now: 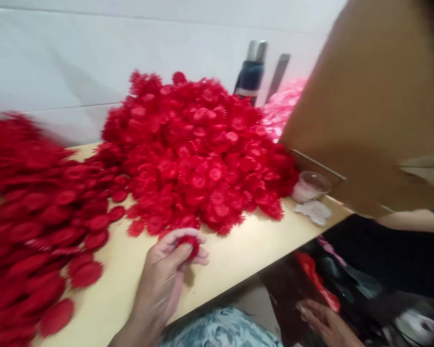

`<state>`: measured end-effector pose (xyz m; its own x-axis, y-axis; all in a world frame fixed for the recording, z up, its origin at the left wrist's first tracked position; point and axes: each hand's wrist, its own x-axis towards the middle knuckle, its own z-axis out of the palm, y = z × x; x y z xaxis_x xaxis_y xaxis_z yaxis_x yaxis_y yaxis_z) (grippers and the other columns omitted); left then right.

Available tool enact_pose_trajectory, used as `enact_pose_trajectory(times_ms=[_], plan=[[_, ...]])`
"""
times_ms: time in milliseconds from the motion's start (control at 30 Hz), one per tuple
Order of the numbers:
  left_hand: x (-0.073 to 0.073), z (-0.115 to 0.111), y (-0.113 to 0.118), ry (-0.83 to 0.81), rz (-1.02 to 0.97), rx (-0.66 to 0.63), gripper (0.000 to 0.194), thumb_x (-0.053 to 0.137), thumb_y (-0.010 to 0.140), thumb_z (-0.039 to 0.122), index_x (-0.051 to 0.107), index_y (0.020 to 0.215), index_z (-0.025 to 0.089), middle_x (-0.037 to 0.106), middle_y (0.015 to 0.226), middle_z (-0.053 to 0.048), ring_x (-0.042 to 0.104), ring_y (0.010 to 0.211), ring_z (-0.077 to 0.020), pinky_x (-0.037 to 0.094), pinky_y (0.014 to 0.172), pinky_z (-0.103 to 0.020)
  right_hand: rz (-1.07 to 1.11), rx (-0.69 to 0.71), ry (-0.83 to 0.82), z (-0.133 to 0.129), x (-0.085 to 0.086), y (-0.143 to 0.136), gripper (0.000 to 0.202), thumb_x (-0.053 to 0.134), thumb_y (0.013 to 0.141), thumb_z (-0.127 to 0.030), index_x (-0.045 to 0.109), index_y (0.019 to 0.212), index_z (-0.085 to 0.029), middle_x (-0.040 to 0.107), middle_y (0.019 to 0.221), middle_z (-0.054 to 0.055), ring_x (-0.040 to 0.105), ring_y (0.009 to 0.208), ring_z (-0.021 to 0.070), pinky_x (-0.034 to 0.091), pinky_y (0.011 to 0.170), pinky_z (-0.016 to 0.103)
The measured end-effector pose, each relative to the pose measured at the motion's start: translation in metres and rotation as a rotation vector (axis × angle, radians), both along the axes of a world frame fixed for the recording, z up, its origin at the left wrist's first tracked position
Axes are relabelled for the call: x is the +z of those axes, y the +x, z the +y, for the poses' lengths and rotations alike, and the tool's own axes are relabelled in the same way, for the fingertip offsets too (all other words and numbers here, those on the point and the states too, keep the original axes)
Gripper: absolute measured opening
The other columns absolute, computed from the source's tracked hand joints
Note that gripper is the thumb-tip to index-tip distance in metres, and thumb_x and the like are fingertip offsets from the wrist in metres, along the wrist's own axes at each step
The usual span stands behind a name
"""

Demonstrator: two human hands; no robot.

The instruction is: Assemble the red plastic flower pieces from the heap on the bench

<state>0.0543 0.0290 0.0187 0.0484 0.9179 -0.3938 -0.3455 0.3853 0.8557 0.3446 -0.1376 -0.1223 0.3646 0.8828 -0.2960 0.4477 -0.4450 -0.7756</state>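
Observation:
My left hand (162,270) is closed above the table's front part, thumb pressed over a small red disc (192,245) held against the fingers. Just behind it rises a large heap of red flower-shaped pieces (202,164), some with pale round centres. To the left spreads a pile of darker red round pieces (32,260), with several loose ones at its edge. Low on the right, beyond the table edge, is my right hand (325,324). It is blurred, its fingers loosely bent and slightly apart, and nothing shows in them.
A big cardboard box (369,106) stands at the right. Beside it are a clear cup (307,187) and crumpled white tissue (315,212). Behind the heap are a dark blue bottle (251,77) and pink pieces (284,108). Another person's arm (412,221) shows at the right.

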Motion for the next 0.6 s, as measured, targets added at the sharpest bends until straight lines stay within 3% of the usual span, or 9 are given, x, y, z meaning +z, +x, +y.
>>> enact_pose_trajectory(times_ms=[67,167,267,333,433,600], plan=[[-0.001,-0.001,-0.001,0.008,-0.035,-0.003,0.016,0.068,0.063,0.014,0.066,0.079,0.01,0.07,0.074,-0.008,0.065,0.057,-0.0159,0.053,0.057,-0.024,0.107,0.285,-0.006,0.028,0.029,-0.03,0.036,0.05,0.079,-0.052,0.065,0.078,-0.019,0.067,0.076,0.005,0.064,0.073,0.0188,0.052,0.065,0.026],[-0.003,-0.005,-0.006,-0.009,-0.058,0.022,0.015,0.066,0.065,0.014,0.066,0.08,0.01,0.071,0.076,-0.008,0.066,0.059,-0.0161,0.053,0.061,-0.025,0.11,0.585,0.178,0.075,0.091,-0.066,0.023,0.044,0.088,-0.036,0.062,0.089,-0.021,0.063,0.078,0.003,0.06,0.069,0.0133,0.048,0.059,0.02],[-0.004,-0.011,-0.011,-0.035,-0.054,0.051,0.016,0.065,0.066,0.015,0.064,0.081,0.01,0.07,0.072,-0.007,0.065,0.059,-0.0158,0.053,0.063,-0.027,-0.043,0.687,0.5,0.117,0.131,-0.104,0.014,0.046,0.088,-0.025,0.059,0.093,-0.02,0.058,0.074,0.002,0.056,0.067,0.0116,0.045,0.061,0.021],[-0.005,-0.014,-0.013,-0.032,-0.029,0.058,0.018,0.064,0.066,0.014,0.063,0.084,0.011,0.069,0.067,-0.005,0.064,0.057,-0.0151,0.052,0.06,-0.026,-0.127,0.724,0.614,0.137,0.136,-0.131,0.013,0.051,0.086,-0.025,0.057,0.097,-0.02,0.058,0.078,0.003,0.056,0.072,0.0129,0.045,0.066,0.023],[-0.01,-0.017,-0.018,0.028,0.039,0.07,0.02,0.062,0.067,0.013,0.062,0.087,0.013,0.064,0.057,0.0,0.059,0.05,-0.01,0.048,0.053,-0.019,-0.161,0.777,0.641,0.155,0.127,-0.163,0.018,0.061,0.08,-0.032,0.057,0.091,-0.018,0.057,0.079,0.003,0.054,0.074,0.0147,0.043,0.065,0.025],[-0.017,-0.022,-0.029,0.101,0.059,0.029,0.009,0.063,0.071,0.016,0.063,0.08,0.013,0.064,0.061,0.0,0.058,0.053,-0.0089,0.048,0.053,-0.018,-0.002,0.841,0.567,0.163,0.122,-0.177,0.01,0.058,0.082,-0.025,0.059,0.086,-0.016,0.057,0.075,0.002,0.053,0.072,0.0137,0.042,0.063,0.024]])
